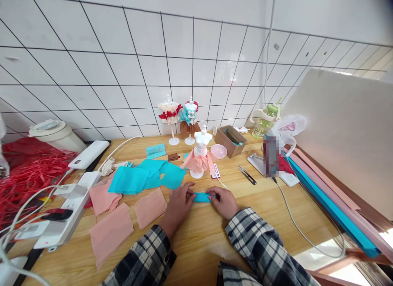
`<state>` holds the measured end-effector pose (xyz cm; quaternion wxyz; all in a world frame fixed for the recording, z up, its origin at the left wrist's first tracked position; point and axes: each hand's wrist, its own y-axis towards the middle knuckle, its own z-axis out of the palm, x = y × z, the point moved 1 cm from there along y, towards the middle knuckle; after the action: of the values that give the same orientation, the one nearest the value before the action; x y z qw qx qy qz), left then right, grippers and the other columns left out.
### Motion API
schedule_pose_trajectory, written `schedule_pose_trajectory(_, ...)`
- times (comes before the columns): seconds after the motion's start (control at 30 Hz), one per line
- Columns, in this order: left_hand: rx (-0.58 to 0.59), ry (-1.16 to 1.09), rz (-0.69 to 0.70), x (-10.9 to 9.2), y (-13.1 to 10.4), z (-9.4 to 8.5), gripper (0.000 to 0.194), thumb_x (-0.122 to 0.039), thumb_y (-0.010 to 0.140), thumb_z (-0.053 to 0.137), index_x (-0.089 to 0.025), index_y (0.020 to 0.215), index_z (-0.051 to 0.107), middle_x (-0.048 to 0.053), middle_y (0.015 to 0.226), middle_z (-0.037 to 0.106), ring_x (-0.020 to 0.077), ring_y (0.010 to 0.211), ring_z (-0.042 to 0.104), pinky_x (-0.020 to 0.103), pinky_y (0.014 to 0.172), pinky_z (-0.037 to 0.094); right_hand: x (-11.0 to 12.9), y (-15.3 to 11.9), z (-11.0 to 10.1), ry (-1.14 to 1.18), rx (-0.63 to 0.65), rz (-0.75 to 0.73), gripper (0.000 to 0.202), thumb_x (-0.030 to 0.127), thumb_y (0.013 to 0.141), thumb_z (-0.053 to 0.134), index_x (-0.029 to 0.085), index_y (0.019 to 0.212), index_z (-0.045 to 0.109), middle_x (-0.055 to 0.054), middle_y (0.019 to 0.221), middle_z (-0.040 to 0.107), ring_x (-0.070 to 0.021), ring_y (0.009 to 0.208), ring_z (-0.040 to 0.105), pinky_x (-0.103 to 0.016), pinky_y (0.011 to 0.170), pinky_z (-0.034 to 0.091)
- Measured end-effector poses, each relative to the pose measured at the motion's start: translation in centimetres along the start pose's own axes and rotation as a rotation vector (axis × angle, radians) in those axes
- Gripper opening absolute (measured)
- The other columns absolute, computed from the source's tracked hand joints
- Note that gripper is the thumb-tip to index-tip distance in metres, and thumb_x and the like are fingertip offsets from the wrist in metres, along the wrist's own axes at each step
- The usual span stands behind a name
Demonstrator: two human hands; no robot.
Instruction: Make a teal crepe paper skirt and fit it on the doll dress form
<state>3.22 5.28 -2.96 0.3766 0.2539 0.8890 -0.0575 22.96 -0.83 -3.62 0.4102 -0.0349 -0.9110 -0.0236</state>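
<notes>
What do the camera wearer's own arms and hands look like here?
The left hand and right hand wear no gloves. The left sleeve and right sleeve are long and loose, in black, dark blue-grey and white plaid. No watch shows.

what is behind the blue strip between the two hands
Behind the blue strip stands a white mannequin in a pink skirt, its round white base showing on the table. The skirt hides whatever joins body to base.
</notes>
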Motion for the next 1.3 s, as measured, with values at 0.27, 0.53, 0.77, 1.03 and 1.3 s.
schedule_pose_trajectory(0.27, -0.016, 0.064, -0.066, 0.0, 0.2, 0.4, 0.035, -0.027, 0.087, 0.055, -0.019, 0.122, 0.055, 0.004, 0.087, 0.068, 0.0235, 0.087, 0.063, 0.042, 0.083, 0.041, 0.6, 0.6, -0.3, -0.032, 0.016, 0.126, 0.021, 0.027, 0.082, 0.056, 0.022, 0.097, 0.069, 0.001, 0.074, 0.068, -0.0150, 0.066, 0.060, -0.026, 0.064, 0.043)
schedule_pose_trajectory(0.53, -0.102, 0.337, 0.156, -1.5, -1.1, 0.3, 0.035, -0.029, 0.094, 0.043, -0.013, 0.123, 0.057, 0.014, 0.114, 0.067, 0.0282, 0.108, 0.059, 0.047, 0.094, 0.041, 1.5, 1.9, -1.2, -0.116, 0.123, 0.159, 0.022, 0.026, 0.078, 0.061, 0.024, 0.097, 0.071, 0.001, 0.076, 0.070, -0.0152, 0.070, 0.062, -0.025, 0.066, 0.043)
schedule_pose_trajectory(0.77, -0.024, 0.608, 0.413, -3.7, -3.9, 2.6, 0.067, -0.046, 0.094, 0.040, -0.005, 0.147, 0.032, 0.019, 0.151, 0.038, 0.0302, 0.141, 0.032, 0.046, 0.113, 0.025, 1.7, 2.1, -1.2, -0.142, 0.136, 0.141, 0.020, 0.025, 0.078, 0.060, 0.025, 0.094, 0.072, 0.000, 0.075, 0.072, -0.0148, 0.069, 0.063, -0.024, 0.066, 0.044)
schedule_pose_trajectory(1.03, 0.119, 0.598, 0.332, -3.1, -4.1, 2.5, 0.077, -0.062, 0.092, 0.029, -0.010, 0.150, 0.028, 0.017, 0.155, 0.030, 0.0329, 0.144, 0.025, 0.059, 0.114, 0.011, 1.4, 2.1, -0.9, -0.157, 0.109, 0.130, 0.019, 0.022, 0.078, 0.058, 0.023, 0.093, 0.071, 0.001, 0.072, 0.070, -0.0147, 0.066, 0.063, -0.025, 0.066, 0.046)
schedule_pose_trajectory(1.3, 0.120, 0.586, 0.296, -3.0, -4.4, 2.9, 0.079, -0.066, 0.090, 0.026, -0.016, 0.151, 0.024, 0.018, 0.157, 0.023, 0.0374, 0.143, 0.023, 0.073, 0.107, -0.002, 1.9, -0.5, -0.7, -0.353, -0.160, -0.064, 0.038, 0.018, 0.084, 0.049, 0.015, 0.121, 0.062, -0.014, 0.123, 0.062, -0.0257, 0.117, 0.053, -0.039, 0.103, 0.039)
